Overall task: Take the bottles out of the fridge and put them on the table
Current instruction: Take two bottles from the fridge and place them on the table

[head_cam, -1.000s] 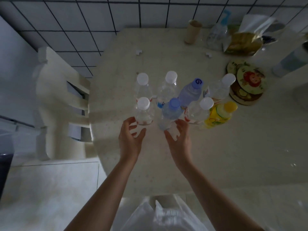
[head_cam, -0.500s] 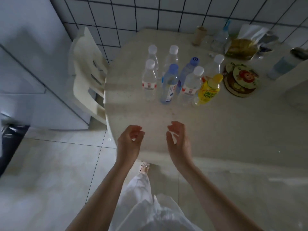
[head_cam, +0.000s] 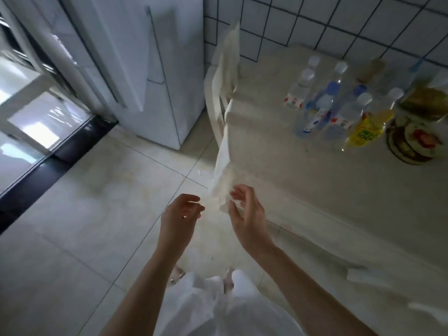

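Both hands' grips loose and empty, left hand (head_cam: 180, 214), right hand (head_cam: 246, 212), water bottles (head_cam: 324, 105) clustered on table (head_cam: 315, 180), white fridge (head_cam: 155, 69) nearby

clear plastic bottles (head_cam: 339, 103): white, blue caps | yellow plastic bottle (head_cam: 363, 133): green label | table (head_cam: 339, 190): speckled beige | tiled wall (head_cam: 315, 23): white, dark grid

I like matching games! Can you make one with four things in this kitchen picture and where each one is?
Things:
1. yellow bottle
2. fridge
3. chair
4. left hand

Places:
A. between fridge and table
B. over the floor, holding nothing
C. on the table, beside the clear bottles
D. against the tiled wall, left of the chair

Pairs: 1-C, 2-D, 3-A, 4-B
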